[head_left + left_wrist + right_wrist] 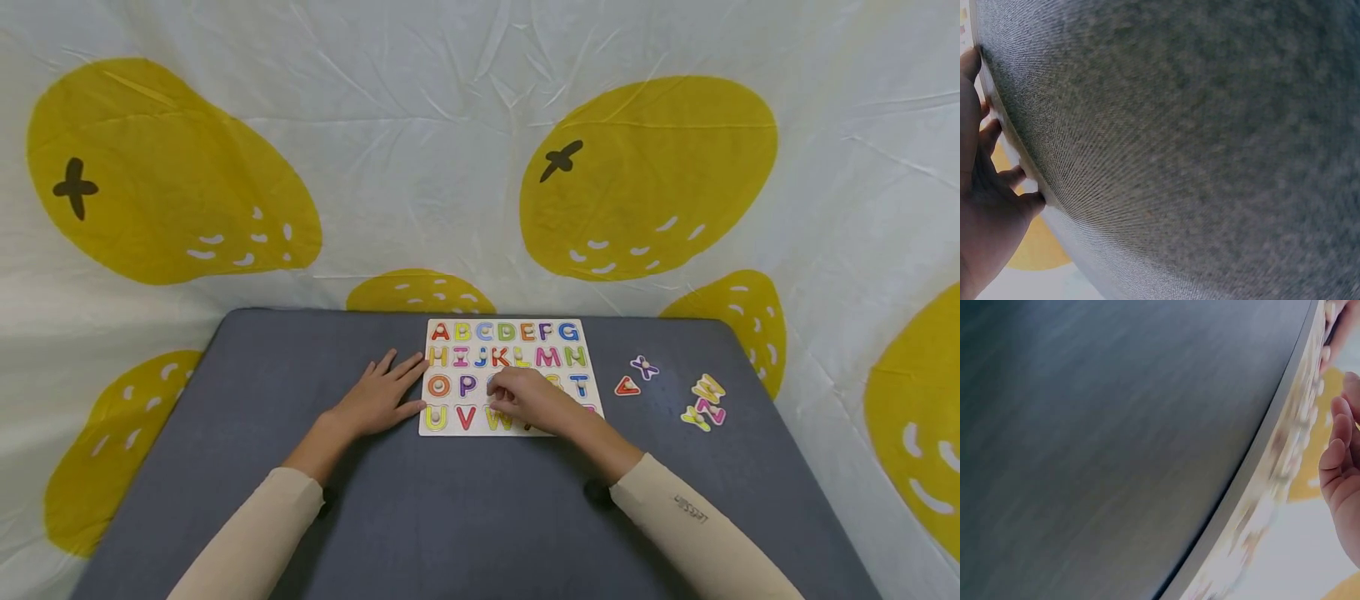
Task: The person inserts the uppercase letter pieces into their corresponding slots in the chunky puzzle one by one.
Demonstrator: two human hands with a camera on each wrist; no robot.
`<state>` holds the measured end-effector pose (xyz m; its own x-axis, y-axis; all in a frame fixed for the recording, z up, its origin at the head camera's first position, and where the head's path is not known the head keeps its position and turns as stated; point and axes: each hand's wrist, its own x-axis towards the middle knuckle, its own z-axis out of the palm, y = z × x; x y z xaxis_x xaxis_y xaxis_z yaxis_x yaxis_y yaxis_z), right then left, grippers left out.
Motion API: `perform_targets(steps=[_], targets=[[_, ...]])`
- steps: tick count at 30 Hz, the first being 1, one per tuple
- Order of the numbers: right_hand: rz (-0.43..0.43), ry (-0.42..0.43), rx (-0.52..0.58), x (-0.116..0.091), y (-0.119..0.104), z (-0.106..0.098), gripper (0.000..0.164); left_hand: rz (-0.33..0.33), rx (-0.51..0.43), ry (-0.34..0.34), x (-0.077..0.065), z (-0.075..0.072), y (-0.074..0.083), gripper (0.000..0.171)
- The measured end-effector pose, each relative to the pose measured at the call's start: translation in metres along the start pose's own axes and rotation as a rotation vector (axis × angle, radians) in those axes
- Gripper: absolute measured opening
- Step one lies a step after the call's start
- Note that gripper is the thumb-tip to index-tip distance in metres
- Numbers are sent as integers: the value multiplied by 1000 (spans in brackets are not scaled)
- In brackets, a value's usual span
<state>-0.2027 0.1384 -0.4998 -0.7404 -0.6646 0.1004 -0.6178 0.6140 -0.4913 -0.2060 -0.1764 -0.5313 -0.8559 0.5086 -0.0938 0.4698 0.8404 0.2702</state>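
A wooden alphabet puzzle board [447, 428] lies on the dark table, with coloured letters in rows and small knobs on many of them. My left hand [378, 398] rests spread at the board's left edge, its thumb and fingertips touching the rim; the left wrist view shows these fingers [1032, 203] along that edge. Over the lower middle of the board is my right hand [528, 398], its fingers bent and covering some letters. In the right wrist view the curled fingers [1333, 456] are just above the board's knobs; I cannot tell whether they pinch a piece.
Loose letter pieces lie right of the board: a purple X [644, 367], a red V-shaped piece [627, 387], a yellow W [708, 387], a pink Z [710, 411] and a yellow Y [695, 418]. A white curtain [420, 167] with yellow fruit hangs behind the table [450, 517].
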Motion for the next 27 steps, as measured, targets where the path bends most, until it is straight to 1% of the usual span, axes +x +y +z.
perform_targets(steps=[4, 8, 13, 20, 25, 27], targets=[[55, 33, 10, -20, 18, -11, 14, -3, 5, 1, -1, 1, -1, 77], [73, 110, -14, -42, 37, -22, 14, -6, 2, 2, -1, 0, -1, 77], [136, 185, -36, -69, 60, -41, 15, -6, 1, 1, -1, 0, -1, 77], [233, 232, -64, -103, 89, -63, 15, -5, 2, 1, -1, 1, -2, 77], [292, 272, -132, -122, 107, -71, 17, 1, 5, -4, -1, 1, -1, 78], [313, 274, -151, -127, 113, -73, 17, -2, 8, -7, 0, 1, -1, 78]])
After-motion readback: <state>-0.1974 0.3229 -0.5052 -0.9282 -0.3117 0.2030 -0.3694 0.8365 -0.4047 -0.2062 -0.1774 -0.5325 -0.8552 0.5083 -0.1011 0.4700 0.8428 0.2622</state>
